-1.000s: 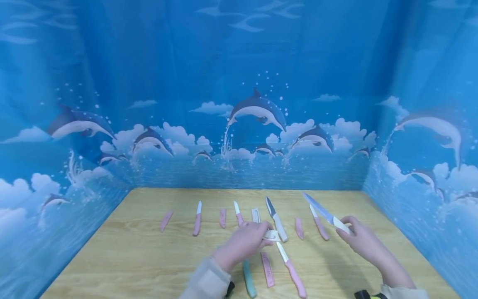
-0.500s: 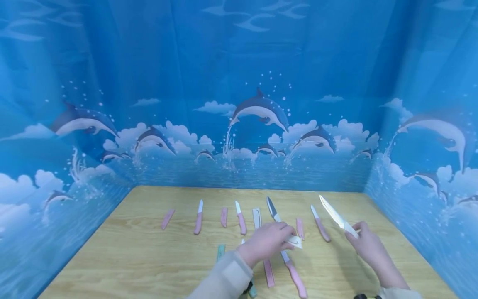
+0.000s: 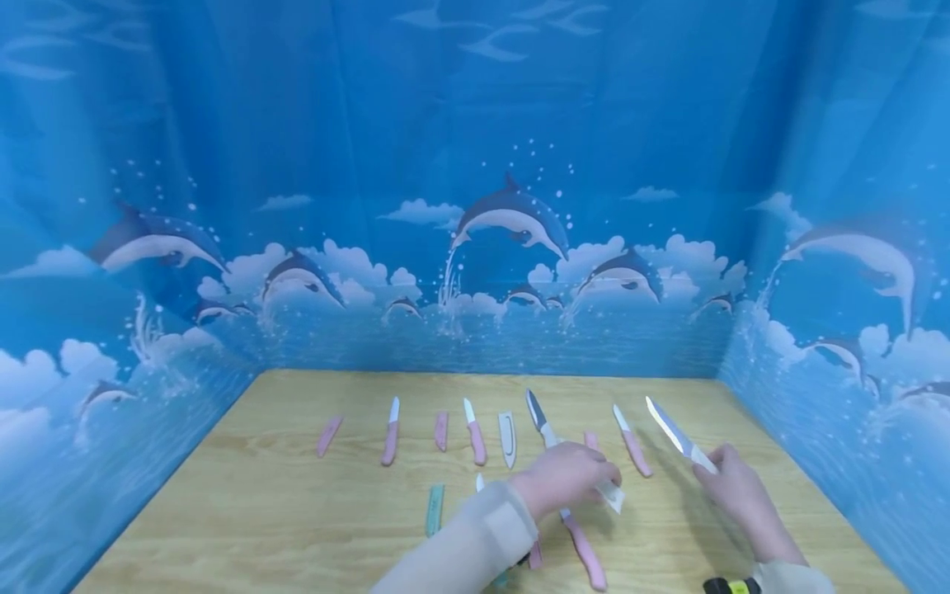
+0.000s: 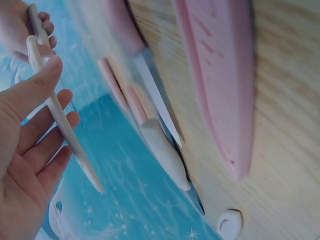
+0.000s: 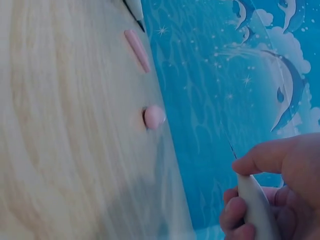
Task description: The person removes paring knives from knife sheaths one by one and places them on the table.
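My left hand point(image 3: 567, 478) pinches a white knife sheath point(image 4: 70, 135) between thumb and fingers, above the middle of the table. Off to the right, my right hand point(image 3: 742, 495) grips the pale handle point(image 5: 256, 205) of a kitchen knife, its bare blade point(image 3: 668, 425) slanting up and away to the left. Sheath and knife are apart. Beyond my left hand lies a knife with a grey-white handle and dark blade point(image 3: 536, 410), partly hidden by that hand. Below it is a pink-handled knife point(image 3: 585, 551), its blade mostly covered by my hand.
Along the back lie pink-handled knives point(image 3: 391, 433), pink sheaths point(image 3: 330, 436) and a white sheath point(image 3: 508, 440). A green sheath point(image 3: 435, 510) lies left of my left sleeve, which covers part of another knife. Dolphin-printed curtains point(image 3: 475, 330) border the wooden table point(image 3: 223, 495).
My left hand has moved right with the sheath, uncovering the white sheath on the table. My right hand has shifted slightly right with the knife.
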`<control>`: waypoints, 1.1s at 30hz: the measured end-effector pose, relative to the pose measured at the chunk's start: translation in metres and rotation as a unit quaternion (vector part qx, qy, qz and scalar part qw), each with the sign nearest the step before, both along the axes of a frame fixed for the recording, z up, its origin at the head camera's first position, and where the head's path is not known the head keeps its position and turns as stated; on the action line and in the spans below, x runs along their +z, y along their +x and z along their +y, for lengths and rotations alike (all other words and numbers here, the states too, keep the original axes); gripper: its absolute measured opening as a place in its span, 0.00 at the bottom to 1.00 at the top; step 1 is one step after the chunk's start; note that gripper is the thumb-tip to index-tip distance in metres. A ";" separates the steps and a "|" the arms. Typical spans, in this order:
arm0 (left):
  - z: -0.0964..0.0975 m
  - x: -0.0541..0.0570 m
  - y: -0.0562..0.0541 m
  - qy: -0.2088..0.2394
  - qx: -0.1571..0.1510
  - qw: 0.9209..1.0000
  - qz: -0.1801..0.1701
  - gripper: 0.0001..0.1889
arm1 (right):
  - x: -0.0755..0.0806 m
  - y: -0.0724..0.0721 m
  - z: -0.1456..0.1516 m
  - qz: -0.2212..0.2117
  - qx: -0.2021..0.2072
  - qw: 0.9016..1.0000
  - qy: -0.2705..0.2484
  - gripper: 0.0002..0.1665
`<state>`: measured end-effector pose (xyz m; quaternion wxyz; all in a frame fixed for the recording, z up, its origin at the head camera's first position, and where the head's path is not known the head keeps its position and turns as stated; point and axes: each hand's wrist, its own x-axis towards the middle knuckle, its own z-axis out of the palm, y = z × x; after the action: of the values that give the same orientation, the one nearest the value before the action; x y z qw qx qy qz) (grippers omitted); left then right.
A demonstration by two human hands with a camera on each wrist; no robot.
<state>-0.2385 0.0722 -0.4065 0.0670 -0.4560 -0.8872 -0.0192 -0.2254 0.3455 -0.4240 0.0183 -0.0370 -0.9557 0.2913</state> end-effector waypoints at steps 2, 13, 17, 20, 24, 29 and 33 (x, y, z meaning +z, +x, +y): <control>0.007 -0.001 -0.001 -0.022 0.000 1.000 0.001 0.19 | -0.002 0.000 0.003 0.001 -0.005 1.000 0.004 0.23; 0.033 -0.008 -0.002 -0.088 -0.010 0.996 -0.001 0.17 | -0.006 0.001 0.012 -0.015 -0.027 0.999 -0.007 0.23; 0.039 -0.010 -0.003 -0.111 -0.010 0.994 -0.004 0.17 | -0.007 0.001 0.013 -0.032 -0.040 0.999 -0.017 0.23; 0.043 -0.010 -0.004 -0.123 -0.009 0.992 -0.010 0.17 | -0.007 0.003 0.013 -0.038 -0.038 0.998 -0.012 0.24; 0.046 -0.012 -0.003 -0.117 0.000 0.992 -0.037 0.16 | -0.008 0.004 0.008 -0.045 -0.031 0.998 -0.009 0.23; 0.048 -0.013 0.001 -0.122 -0.018 0.991 -0.048 0.15 | -0.010 0.004 -0.001 -0.054 -0.037 0.998 -0.011 0.21; 0.044 -0.011 0.002 -0.141 -0.100 0.985 -0.019 0.39 | -0.010 0.005 -0.003 -0.057 -0.039 0.998 -0.005 0.21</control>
<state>-0.2366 0.1166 -0.4171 -0.0169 -0.5466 -0.8323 0.0904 -0.2206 0.3427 -0.4337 -0.0245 -0.0912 -0.9516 0.2924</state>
